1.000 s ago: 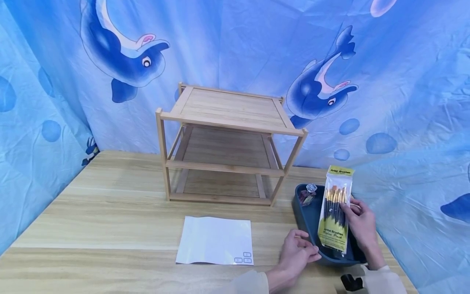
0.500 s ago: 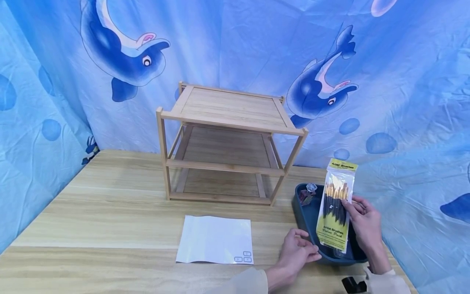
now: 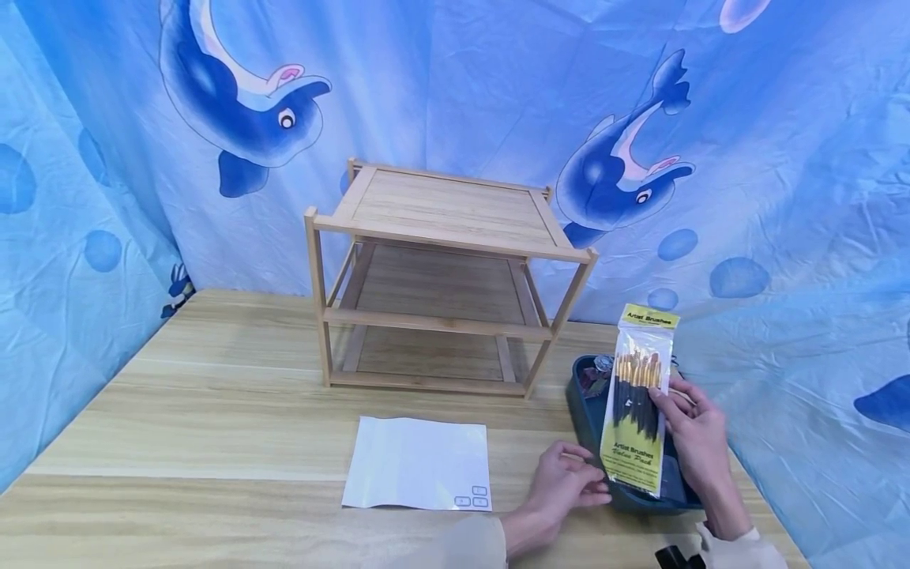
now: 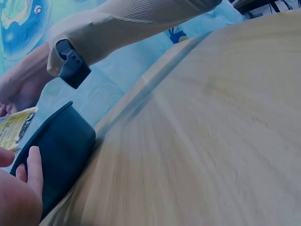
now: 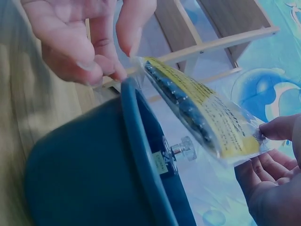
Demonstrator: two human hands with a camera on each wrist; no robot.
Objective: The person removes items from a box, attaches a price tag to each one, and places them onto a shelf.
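Note:
My right hand (image 3: pixel 695 431) pinches the right edge of a clear pack of artist brushes (image 3: pixel 635 411), thumb in front. The pack has yellow-green printing and black-handled brushes, and it tilts over a dark teal tub (image 3: pixel 584 419). By the tub's near left rim is my left hand (image 3: pixel 560 484), its fingers loosely bent with nothing gripped between them. The right wrist view has its fingertips right at the rim and close to the pack's lower corner. Inside the tub stands a small bottle with a faceted clear stopper (image 5: pixel 186 149), partly hidden by the pack in the head view.
A three-tier wooden shelf (image 3: pixel 455 209) stands at the back middle of the wooden table (image 3: pixel 213 427). In front of it lies a white sheet (image 3: pixel 418 462) with small printed boxes in one corner. A blue dolphin-print curtain (image 3: pixel 483 95) hangs behind and at both sides.
The brush pack has been raised slightly, then shifted left with my right hand, now overlapping the tub's left side and the bottle. My left hand has drawn back a little to the left.

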